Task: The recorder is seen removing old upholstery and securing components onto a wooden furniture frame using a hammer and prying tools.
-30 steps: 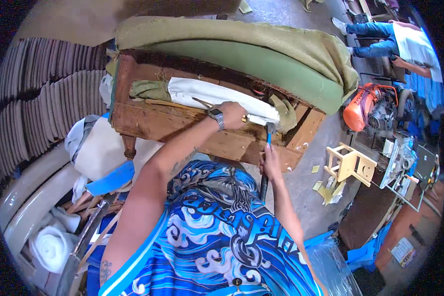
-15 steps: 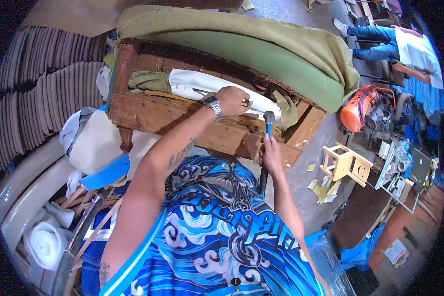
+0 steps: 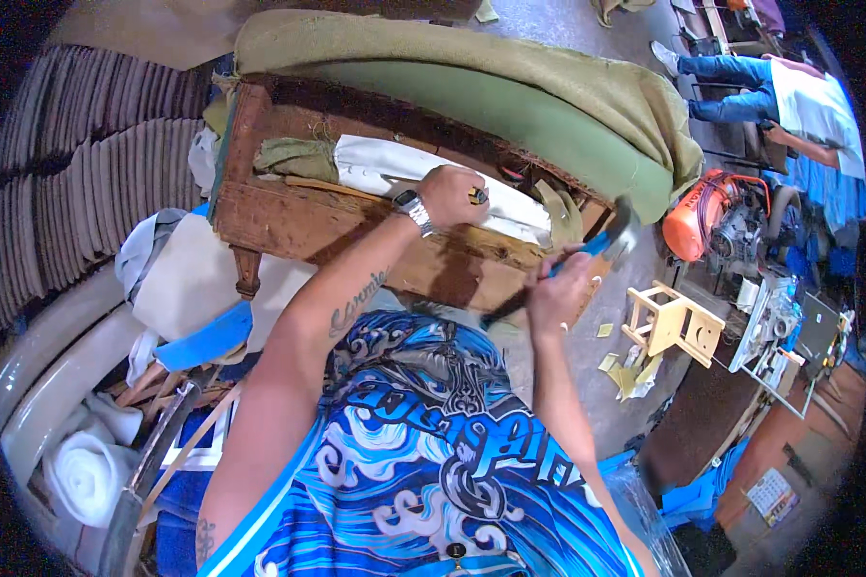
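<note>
My left hand [image 3: 449, 198] is closed round a small yellow-and-black tool [image 3: 477, 195], resting against a white padded strip [image 3: 380, 162] in the frame of an old wooden furniture piece [image 3: 303, 216]. My right hand [image 3: 560, 287] grips a hammer [image 3: 601, 240] with a blue-and-black handle; its motion-blurred head is raised at the frame’s right end. Olive fabric [image 3: 284, 157] shows at both ends of the white strip. Along the far side of the frame lies green padding [image 3: 471, 106] with loose olive cloth over it.
A person [image 3: 799, 106] in jeans is at upper right. An orange compressor [image 3: 688, 221], a small pale wooden chair [image 3: 664, 322] and a metal machine [image 3: 775, 322] are on the right. Stacked grey padded pieces [image 3: 106, 192], white rolls [image 3: 87, 466] and a blue board [image 3: 202, 341] crowd the left.
My right hand has swung the hammer up and to the right, away from the tool in my left hand. My left hand has shifted slightly upward in view, still gripping.
</note>
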Demonstrator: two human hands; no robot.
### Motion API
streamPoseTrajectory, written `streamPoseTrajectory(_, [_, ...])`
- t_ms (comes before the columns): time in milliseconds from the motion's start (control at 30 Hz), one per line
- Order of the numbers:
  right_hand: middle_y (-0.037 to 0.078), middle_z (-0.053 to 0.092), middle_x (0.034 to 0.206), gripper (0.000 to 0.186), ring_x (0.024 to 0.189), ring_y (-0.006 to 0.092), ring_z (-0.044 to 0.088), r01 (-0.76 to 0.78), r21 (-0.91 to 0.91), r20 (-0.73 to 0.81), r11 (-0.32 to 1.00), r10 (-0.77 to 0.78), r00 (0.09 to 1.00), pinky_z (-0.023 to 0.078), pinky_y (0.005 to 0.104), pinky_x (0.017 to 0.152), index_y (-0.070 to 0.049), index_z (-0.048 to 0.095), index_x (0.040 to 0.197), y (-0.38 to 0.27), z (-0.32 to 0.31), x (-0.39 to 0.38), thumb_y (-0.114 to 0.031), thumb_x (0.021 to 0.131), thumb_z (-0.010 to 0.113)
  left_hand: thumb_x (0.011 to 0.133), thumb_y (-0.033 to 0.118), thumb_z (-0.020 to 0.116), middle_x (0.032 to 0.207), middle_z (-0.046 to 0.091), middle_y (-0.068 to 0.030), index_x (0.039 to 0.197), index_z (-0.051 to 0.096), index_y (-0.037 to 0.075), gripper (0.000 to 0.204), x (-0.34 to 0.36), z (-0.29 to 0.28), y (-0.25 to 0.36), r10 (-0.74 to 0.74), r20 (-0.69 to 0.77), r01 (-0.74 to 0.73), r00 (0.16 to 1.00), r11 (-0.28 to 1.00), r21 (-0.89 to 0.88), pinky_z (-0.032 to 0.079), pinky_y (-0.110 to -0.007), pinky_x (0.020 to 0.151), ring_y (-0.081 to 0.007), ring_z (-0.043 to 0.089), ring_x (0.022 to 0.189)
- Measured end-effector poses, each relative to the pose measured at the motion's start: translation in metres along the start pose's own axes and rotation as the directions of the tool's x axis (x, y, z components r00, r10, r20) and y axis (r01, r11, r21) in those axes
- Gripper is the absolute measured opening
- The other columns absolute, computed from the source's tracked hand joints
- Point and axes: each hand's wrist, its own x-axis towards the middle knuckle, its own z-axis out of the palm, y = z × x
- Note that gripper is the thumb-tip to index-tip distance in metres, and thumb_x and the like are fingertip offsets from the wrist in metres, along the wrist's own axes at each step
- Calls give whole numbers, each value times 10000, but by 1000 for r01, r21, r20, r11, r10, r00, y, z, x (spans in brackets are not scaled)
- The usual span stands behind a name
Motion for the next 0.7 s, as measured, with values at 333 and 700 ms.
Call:
streamPoseTrajectory(333, [224, 531, 667, 471, 646, 391, 532, -443, -86, 173, 893, 451, 876, 444, 460, 682, 14, 509, 988, 34, 35, -4, -409, 989, 301, 685, 293, 609, 740, 640, -191, 705, 649, 38, 259, 10, 25, -4, -143, 387, 54, 911, 972, 230, 522, -436, 673, -342, 635, 695])
streamPoseTrajectory(700, [-9, 361, 508, 406, 356, 95, 323, -755, 157, 412, 637, 653, 636, 279, 247, 334, -88, 460, 907, 52, -32, 1, -472, 967, 345, 643, 254, 656, 831, 678, -150, 816, 693, 46, 273, 24, 50, -24, -407, 820, 197, 402, 913, 357, 507, -375, 701, -279, 643, 753])
